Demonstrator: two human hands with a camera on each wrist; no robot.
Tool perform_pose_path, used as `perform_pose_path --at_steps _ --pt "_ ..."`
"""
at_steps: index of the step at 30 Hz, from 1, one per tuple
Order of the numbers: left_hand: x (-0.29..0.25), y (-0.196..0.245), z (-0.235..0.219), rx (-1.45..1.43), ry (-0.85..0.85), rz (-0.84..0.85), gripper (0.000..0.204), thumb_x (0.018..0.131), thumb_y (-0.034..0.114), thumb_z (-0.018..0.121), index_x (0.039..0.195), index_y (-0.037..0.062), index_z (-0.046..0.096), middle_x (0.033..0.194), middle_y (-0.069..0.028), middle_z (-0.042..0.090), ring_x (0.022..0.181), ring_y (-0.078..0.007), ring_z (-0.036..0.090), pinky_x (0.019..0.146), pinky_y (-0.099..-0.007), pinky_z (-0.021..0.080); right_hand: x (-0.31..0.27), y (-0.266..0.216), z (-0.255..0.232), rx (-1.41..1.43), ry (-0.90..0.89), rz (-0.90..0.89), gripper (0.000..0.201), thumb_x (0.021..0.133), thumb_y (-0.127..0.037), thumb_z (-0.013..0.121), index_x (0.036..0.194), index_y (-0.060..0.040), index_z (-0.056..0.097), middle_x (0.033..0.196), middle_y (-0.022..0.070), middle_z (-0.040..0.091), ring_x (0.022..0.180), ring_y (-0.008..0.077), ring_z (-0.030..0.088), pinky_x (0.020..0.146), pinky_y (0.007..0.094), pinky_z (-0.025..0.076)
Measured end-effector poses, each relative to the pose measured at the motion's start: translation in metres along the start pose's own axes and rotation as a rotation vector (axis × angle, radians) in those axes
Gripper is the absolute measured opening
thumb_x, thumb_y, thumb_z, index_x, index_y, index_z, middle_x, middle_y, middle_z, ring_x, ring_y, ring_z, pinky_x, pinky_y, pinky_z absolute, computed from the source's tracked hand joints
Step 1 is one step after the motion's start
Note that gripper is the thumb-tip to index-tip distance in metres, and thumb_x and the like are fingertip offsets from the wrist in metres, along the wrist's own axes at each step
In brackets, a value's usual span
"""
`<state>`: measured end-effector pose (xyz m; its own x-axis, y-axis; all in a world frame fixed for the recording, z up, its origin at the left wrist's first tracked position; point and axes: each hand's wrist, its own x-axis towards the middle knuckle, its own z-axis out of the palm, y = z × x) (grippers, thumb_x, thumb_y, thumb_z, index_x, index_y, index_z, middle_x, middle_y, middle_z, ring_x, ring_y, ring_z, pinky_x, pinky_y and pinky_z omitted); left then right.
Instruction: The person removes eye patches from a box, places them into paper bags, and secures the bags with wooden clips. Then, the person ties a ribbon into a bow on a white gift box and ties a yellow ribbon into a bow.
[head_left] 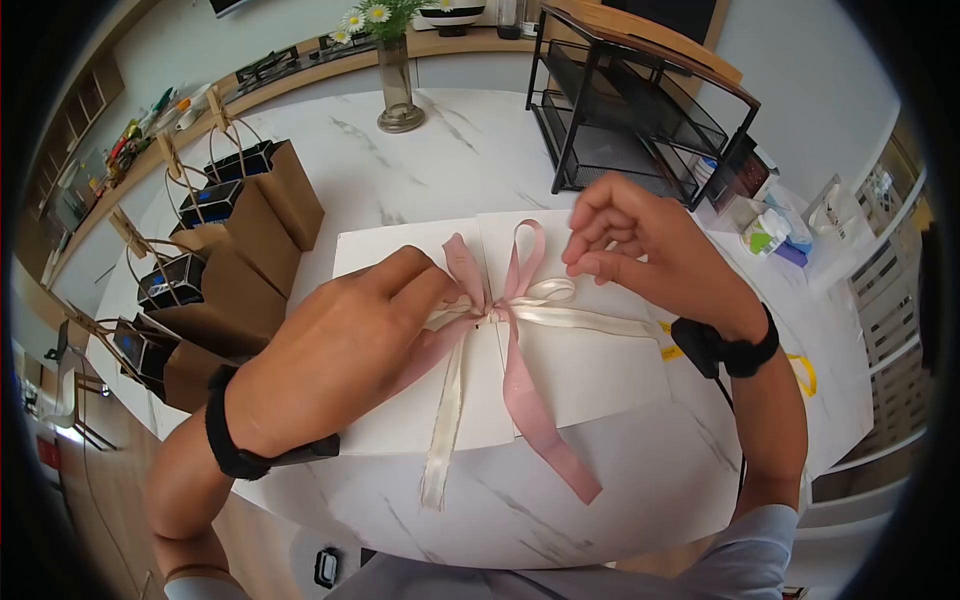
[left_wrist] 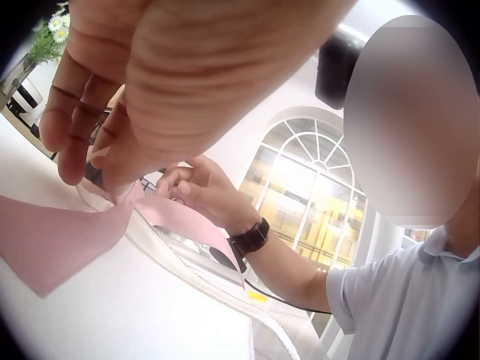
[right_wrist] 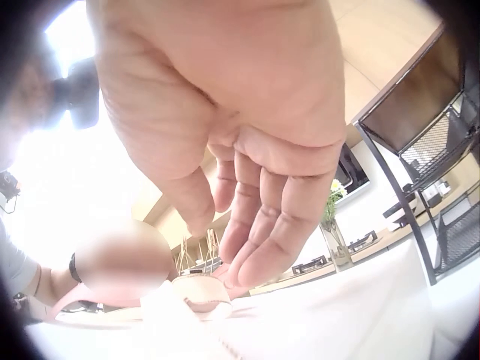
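A white box lies on the marble table, with pink ribbon and cream ribbon knotted at its middle. The left hand pinches ribbon just left of the knot, thumb and fingertips together; in the left wrist view those fingers meet over the pink ribbon. Raised above the box's right part, the right hand holds nothing, its fingers loosely bent beside the cream loop. The right wrist view shows the right hand apart from the cream loop.
Brown paper bags stand in a row on the left. A glass vase with daisies is at the back. A black mesh rack stands back right, with small bottles and packets near it. A yellow loop lies at the right.
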<state>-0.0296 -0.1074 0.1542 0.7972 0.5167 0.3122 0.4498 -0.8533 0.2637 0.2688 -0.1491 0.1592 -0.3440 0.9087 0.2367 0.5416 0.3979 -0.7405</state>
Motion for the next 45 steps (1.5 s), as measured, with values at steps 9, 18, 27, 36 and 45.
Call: perform_pose_path --at_steps 9,18,27,36,45 --pt "-0.002 -0.006 0.004 0.079 -0.052 0.163 0.028 0.081 0.004 0.076 0.108 0.0044 0.068 0.092 -0.0122 0.065 0.087 -0.0311 0.063 0.076 -0.0401 0.053 -0.015 -0.012 0.023 -0.371 -0.135 -0.154 0.021 0.088 -0.011 0.074 0.107 -0.006 0.07 0.105 0.008 0.065 0.104 0.0277 0.061 0.088 0.0365 0.051" --pt "-0.003 0.004 0.003 0.014 -0.021 0.058 0.029 0.087 0.006 0.074 0.114 0.002 0.065 0.102 -0.0124 0.063 0.089 -0.0359 0.065 0.079 -0.0443 0.054 -0.008 -0.006 0.022 -0.289 -0.132 -0.163 0.015 0.092 -0.011 0.069 0.104 -0.0034 0.071 0.099 0.0087 0.066 0.09 0.0259 0.066 0.078 0.0355 0.053" --pt "0.021 -0.009 -0.009 -0.056 -0.095 0.011 0.027 0.089 0.002 0.067 0.115 0.0031 0.062 0.095 -0.0165 0.068 0.088 -0.0374 0.069 0.075 -0.0436 0.054 0.024 -0.012 0.008 -0.203 -0.205 0.129 0.022 0.095 -0.019 0.066 0.093 0.0029 0.068 0.075 0.014 0.069 0.059 0.0227 0.066 0.06 0.0342 0.052" --pt "0.052 -0.035 0.004 -0.142 -0.11 0.091 0.03 0.085 -0.004 0.066 0.114 0.0037 0.062 0.088 -0.0172 0.067 0.081 -0.0337 0.068 0.075 -0.0404 0.053 0.041 0.012 0.009 -0.16 -0.131 0.185 0.059 0.097 -0.041 0.072 0.13 0.0022 0.05 0.084 0.01 0.068 0.071 0.0118 0.063 0.062 0.0261 0.048" --pt "0.061 -0.049 0.014 -0.195 0.03 0.185 0.027 0.08 -0.008 0.07 0.103 -0.0029 0.059 0.099 -0.0159 0.064 0.084 -0.0284 0.066 0.077 -0.0367 0.053 0.045 0.011 0.005 0.144 -0.194 0.354 0.057 0.093 -0.03 0.073 0.133 0.0046 0.052 0.093 0.0127 0.068 0.082 0.0167 0.067 0.07 0.0285 0.052"
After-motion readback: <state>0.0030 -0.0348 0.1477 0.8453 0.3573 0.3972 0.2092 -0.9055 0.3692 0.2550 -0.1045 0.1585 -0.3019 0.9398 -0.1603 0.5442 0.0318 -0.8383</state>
